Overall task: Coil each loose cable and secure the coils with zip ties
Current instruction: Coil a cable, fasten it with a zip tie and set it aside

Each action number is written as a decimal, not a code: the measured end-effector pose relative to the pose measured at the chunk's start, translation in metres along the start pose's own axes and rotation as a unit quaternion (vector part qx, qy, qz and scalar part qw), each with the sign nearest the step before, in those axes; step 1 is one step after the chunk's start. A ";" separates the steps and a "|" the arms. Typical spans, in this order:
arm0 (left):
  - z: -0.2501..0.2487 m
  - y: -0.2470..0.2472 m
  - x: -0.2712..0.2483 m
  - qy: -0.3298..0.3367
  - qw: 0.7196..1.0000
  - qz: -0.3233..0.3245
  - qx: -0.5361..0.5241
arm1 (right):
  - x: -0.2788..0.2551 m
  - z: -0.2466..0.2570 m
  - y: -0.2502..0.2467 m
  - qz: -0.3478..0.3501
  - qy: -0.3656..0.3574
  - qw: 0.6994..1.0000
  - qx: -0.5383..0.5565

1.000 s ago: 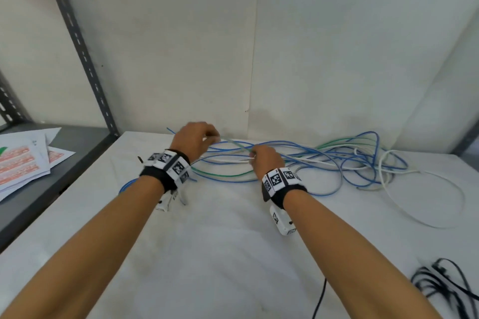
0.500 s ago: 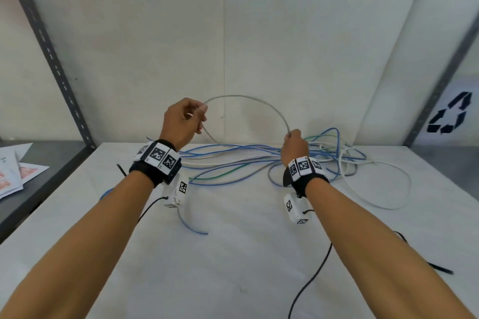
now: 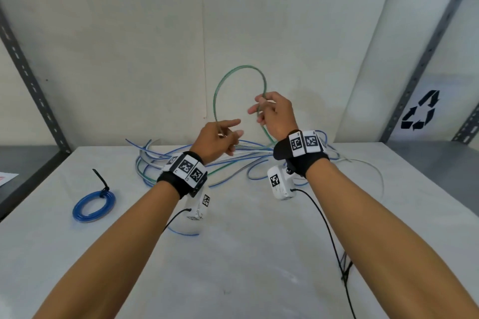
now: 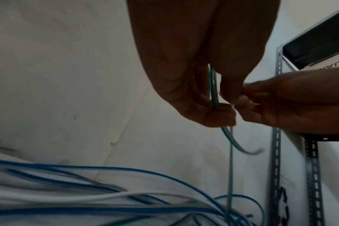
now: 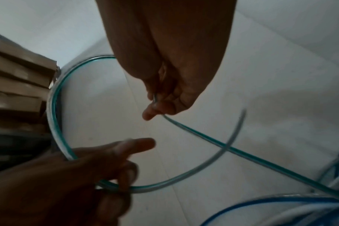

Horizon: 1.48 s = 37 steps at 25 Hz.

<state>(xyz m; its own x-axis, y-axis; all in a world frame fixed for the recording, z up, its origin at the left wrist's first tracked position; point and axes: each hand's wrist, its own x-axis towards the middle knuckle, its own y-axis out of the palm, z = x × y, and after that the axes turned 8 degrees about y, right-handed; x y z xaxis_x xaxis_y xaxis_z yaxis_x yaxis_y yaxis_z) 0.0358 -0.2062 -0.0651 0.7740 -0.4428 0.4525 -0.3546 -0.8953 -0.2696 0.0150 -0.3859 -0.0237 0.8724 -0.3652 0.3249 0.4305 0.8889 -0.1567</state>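
Note:
A thin green cable (image 3: pixel 234 70) stands up as a tall loop in front of the back wall. My left hand (image 3: pixel 228 133) pinches the loop's left foot, with the forefinger pointing out. My right hand (image 3: pixel 259 111), slightly higher, pinches the loop's right side. From there the cable runs down into the tangle of loose blue, white and green cables (image 3: pixel 155 163) on the white table (image 3: pixel 246 267). In the left wrist view my thumb and fingers close on the green cable (image 4: pixel 213 91). The right wrist view shows the same cable (image 5: pixel 54 107) curving between both hands.
A coiled blue cable (image 3: pixel 93 204) bound with a black zip tie (image 3: pixel 102 180) lies at the table's left. More black zip ties (image 3: pixel 346 270) lie at the lower right. Grey shelf posts (image 3: pixel 33 90) flank the table, and a wall stands close behind.
My right hand has moved up and left toward my left hand, closing the wide arch of cable into a narrow, taller loop. The head view has shifted, bringing the tied blue coil into sight.

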 end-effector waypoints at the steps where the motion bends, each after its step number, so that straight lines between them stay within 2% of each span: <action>1: -0.002 0.010 0.003 -0.008 1.000 0.018 -0.012 | -0.006 0.008 0.000 0.048 0.012 0.999 0.016; 3: -0.005 0.031 0.011 -0.013 0.999 0.034 -0.030 | -0.012 0.016 -0.005 0.127 0.019 0.992 0.014; 5: -0.005 0.047 0.020 -0.002 0.998 0.037 -0.042 | -0.012 0.018 -0.017 0.165 0.017 0.986 0.014; 7: -0.001 0.054 0.026 -0.005 0.999 0.021 -0.030 | -0.006 0.004 -0.035 0.108 0.010 0.994 0.013; 9: 0.004 0.050 0.030 -0.006 1.000 -0.014 -0.017 | 0.000 -0.032 -0.059 0.006 0.015 0.997 -0.080; 10: 0.009 0.045 0.032 -0.007 1.000 -0.027 -0.010 | -0.001 -0.059 -0.068 -0.003 0.038 0.983 -0.179; 12: 0.016 0.034 0.035 -0.008 0.999 -0.034 -0.006 | -0.011 -0.111 -0.078 0.066 0.118 0.921 -0.365; 13: 0.019 0.030 0.035 -0.008 0.999 -0.039 -0.011 | -0.015 -0.131 -0.080 0.087 0.149 0.899 -0.402; 16: 0.023 0.023 0.035 -0.002 0.998 -0.046 -0.031 | -0.008 -0.157 -0.074 0.091 0.171 0.872 -0.450; 19: 0.014 0.006 0.036 0.017 0.992 -0.090 -0.082 | 0.008 -0.168 -0.072 0.048 0.172 0.853 -0.490; 22: -0.006 -0.035 0.045 0.029 0.965 -0.171 -0.197 | 0.011 -0.170 -0.073 0.042 0.204 0.822 -0.531; 24: -0.020 -0.059 0.050 0.028 0.947 -0.195 -0.255 | 0.012 -0.166 -0.071 0.035 0.220 0.814 -0.536; 25: -0.024 -0.064 0.051 0.030 0.947 -0.191 -0.257 | 0.011 -0.163 -0.067 0.028 0.217 0.819 -0.530; 27: -0.025 -0.061 0.048 0.027 0.954 -0.171 -0.243 | 0.007 -0.149 -0.055 0.047 0.157 0.859 -0.485; 29: -0.023 -0.049 0.043 0.020 0.958 -0.155 -0.240 | 0.000 -0.130 -0.036 0.143 0.093 0.894 -0.415; 31: -0.023 -0.039 0.039 0.012 0.959 -0.149 -0.239 | -0.008 -0.111 -0.014 0.261 0.094 0.895 -0.350; 32: -0.024 -0.037 0.036 0.007 0.959 -0.148 -0.240 | -0.012 -0.105 -0.005 0.292 0.108 0.900 -0.304; 34: -0.027 -0.037 0.032 0.002 0.960 -0.146 -0.240 | -0.019 -0.094 0.009 0.289 0.140 0.928 -0.187; 37: -0.026 -0.044 0.023 -0.019 0.965 -0.140 -0.221 | -0.016 -0.080 0.014 0.153 0.178 0.972 -0.018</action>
<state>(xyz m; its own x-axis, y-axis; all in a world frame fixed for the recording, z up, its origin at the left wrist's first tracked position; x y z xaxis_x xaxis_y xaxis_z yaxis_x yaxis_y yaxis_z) 0.0560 -0.1788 -0.0210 0.8877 -0.1868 0.4208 -0.3117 -0.9165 0.2508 0.0253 -0.3893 -0.1054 0.9830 -0.1628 -0.0843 0.1398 0.9630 -0.2304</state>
